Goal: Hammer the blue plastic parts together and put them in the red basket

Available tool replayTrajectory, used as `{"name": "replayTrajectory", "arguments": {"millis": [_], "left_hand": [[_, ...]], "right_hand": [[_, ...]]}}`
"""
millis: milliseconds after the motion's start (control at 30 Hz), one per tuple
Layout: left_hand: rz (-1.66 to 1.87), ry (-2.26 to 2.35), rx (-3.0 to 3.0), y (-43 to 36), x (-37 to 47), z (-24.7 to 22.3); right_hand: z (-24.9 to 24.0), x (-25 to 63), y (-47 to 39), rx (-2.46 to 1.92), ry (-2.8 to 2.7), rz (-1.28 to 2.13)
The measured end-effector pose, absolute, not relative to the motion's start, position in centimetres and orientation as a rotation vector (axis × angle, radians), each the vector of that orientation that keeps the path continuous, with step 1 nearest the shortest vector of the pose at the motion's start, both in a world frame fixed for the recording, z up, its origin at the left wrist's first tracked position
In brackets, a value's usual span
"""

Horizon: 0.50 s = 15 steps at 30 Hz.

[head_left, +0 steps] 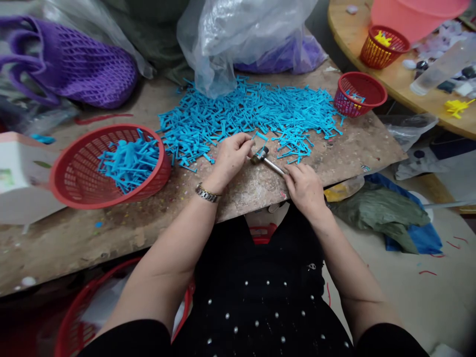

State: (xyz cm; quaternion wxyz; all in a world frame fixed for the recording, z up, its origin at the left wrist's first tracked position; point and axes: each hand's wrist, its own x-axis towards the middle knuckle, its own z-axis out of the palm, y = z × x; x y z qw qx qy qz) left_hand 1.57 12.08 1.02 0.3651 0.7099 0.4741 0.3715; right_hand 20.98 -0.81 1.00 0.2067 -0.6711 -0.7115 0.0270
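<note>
My left hand (233, 154) is closed in a pinch on a small blue plastic piece (262, 135) above the worn table top. In my right hand (305, 187) is the metal handle of a small hammer (274, 165); its dark head lies by my left fingertips, close to the blue piece. Behind both hands spreads a wide pile of thin blue plastic pieces (260, 109). More of them lie in a red basket (74, 171) to the left of my left hand.
A purple mesh bag (85, 64) lies at the back left, clear plastic bags (238, 29) at the back. A small red basket (362, 91) stands at the table's right corner. Another wooden table (349, 34) holds baskets and parts. A white box (22, 183) is far left.
</note>
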Motion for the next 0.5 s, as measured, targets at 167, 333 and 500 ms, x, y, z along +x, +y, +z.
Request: {"name": "replayTrajectory", "arguments": {"millis": [167,333,500], "left_hand": [[0.87,1.146,1.889,10.6,2.6,1.7],[0.833,1.06,1.881,9.1,3.3,2.0],[0.87,1.001,1.851,7.9,3.5,1.5]], "right_hand": [[1.8,20.9,0.2,-1.662,-1.742,0.322],[1.5,20.4,1.1,-1.6,-1.561,0.556],[1.0,20.2,1.4,-1.526,-1.521,0.619]]}}
